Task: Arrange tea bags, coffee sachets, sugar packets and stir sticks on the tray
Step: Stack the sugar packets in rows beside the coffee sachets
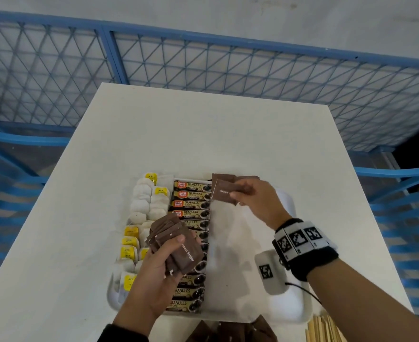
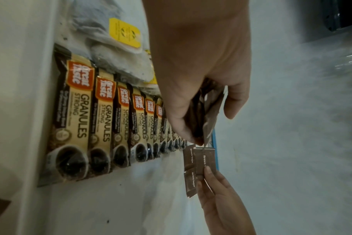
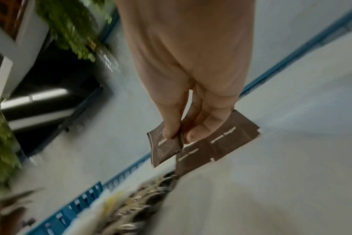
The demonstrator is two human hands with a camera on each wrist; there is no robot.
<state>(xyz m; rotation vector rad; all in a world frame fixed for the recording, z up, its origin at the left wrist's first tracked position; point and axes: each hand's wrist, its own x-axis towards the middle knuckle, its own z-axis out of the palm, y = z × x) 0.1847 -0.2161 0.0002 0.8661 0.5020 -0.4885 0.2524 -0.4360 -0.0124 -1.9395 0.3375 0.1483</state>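
Observation:
A white tray (image 1: 299, 302) holds tea bags (image 1: 141, 201) on its left and a column of coffee sachets (image 1: 191, 193) beside them. My left hand (image 1: 176, 245) grips a fanned stack of brown sugar packets (image 1: 169, 230) above the sachets; the left wrist view shows the same stack (image 2: 207, 111). My right hand (image 1: 240, 193) pinches a single brown sugar packet (image 1: 224, 191) just over the tray's far end. Two more packets (image 1: 224, 177) lie flat there, right of the sachets. In the blurred right wrist view, thumb and fingers pinch that packet (image 3: 165, 151) above the lying ones (image 3: 231, 136).
The tray sits on a white table (image 1: 203, 132). More brown sugar packets (image 1: 230, 332) lie on the table near its front edge, and wooden stir sticks (image 1: 324, 329) lie at the front right. A blue mesh fence (image 1: 203, 65) stands behind the table.

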